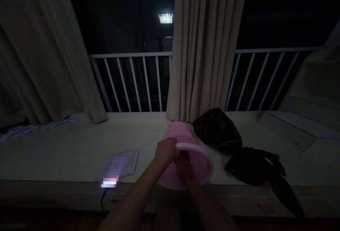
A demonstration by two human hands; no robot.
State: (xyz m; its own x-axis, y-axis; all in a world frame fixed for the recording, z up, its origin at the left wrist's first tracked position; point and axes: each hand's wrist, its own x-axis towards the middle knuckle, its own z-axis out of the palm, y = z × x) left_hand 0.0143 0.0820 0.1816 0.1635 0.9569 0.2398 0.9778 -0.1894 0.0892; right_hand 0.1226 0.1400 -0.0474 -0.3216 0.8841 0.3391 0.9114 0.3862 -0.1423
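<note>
A pink plastic wastebasket (203, 156) with a perforated wall lies tipped on the pale ledge, its mouth facing me. My left hand (166, 151) is closed on the left side of its rim. Through the mouth reaches my right hand (185, 169), with its fingers toward a small dark patch deep inside. Shadow blurs those fingers, and I cannot tell whether they hold anything. Just right of the basket sits a bulging black plastic bag (217, 130). Nearer to me is a second black plastic bag (249, 167), with a long loose end hanging over the ledge's front edge.
The pale ledge (79, 146) runs across the room below dark windows with white railings (132, 78). A beige curtain (202, 46) hangs behind the basket. On the left lie a flat booklet-like item (130, 162) and a glowing device (109, 182) with a cable. A clear box-like object (289, 128) stands right.
</note>
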